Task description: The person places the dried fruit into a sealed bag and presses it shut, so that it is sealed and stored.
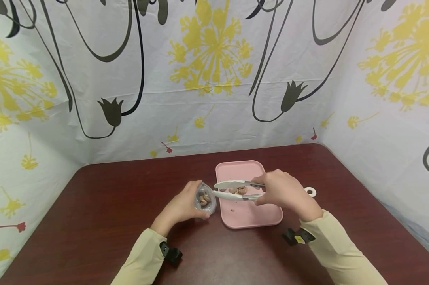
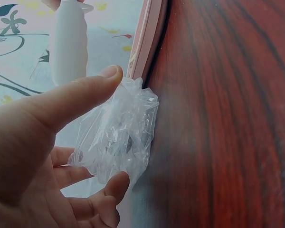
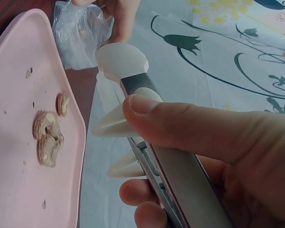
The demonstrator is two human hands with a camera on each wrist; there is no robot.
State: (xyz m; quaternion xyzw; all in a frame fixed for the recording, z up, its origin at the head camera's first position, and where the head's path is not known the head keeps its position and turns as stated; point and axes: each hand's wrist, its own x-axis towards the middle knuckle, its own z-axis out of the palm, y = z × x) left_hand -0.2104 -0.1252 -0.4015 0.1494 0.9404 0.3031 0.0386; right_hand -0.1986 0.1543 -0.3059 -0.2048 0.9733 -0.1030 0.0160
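Note:
A clear plastic bag with several brown nut-like pieces inside stands on the table, its mouth facing up. My left hand curls its fingers and thumb round the bag's sides, also seen in the left wrist view around the crumpled bag. My right hand grips white-tipped metal tongs, whose tips are parted beside the bag's mouth, above the tray's left edge. In the right wrist view nothing shows between the tongs' tips. A few similar pieces lie on the pink tray.
The pink tray with small dark crumbs lies right of the bag on the dark red wooden table. The tongs' white ring end sticks out beyond my right hand. Patterned white cloth hangs behind and beside the table.

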